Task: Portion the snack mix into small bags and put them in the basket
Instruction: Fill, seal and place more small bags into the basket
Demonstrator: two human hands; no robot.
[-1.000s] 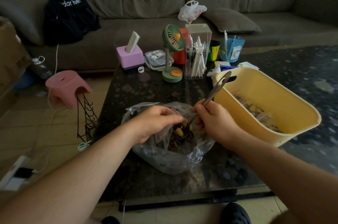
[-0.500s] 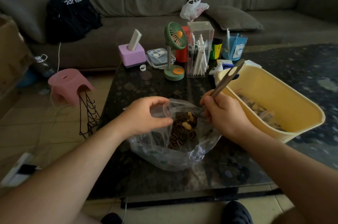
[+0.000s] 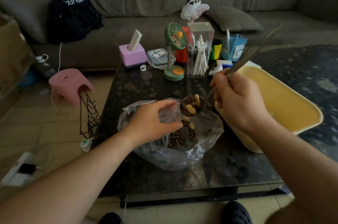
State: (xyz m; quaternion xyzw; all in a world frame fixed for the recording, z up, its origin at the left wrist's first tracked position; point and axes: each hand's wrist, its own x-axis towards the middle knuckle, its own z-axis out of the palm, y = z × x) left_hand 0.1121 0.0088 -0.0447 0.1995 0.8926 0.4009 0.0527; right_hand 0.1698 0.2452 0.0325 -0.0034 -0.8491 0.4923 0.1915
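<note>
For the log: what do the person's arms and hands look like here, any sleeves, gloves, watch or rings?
Both forearms are bare up to the frame edge, with no sleeves in view. The left hand and right hand wear no gloves. No watch, bracelet or ring shows on the visible sides of wrists and fingers, and no markings or bandages are visible.

Your dark tabletop (image 3: 139, 88) lies open left; the yellow basket (image 3: 285, 103) and desk fan (image 3: 175, 41) crowd right and rear.
</note>
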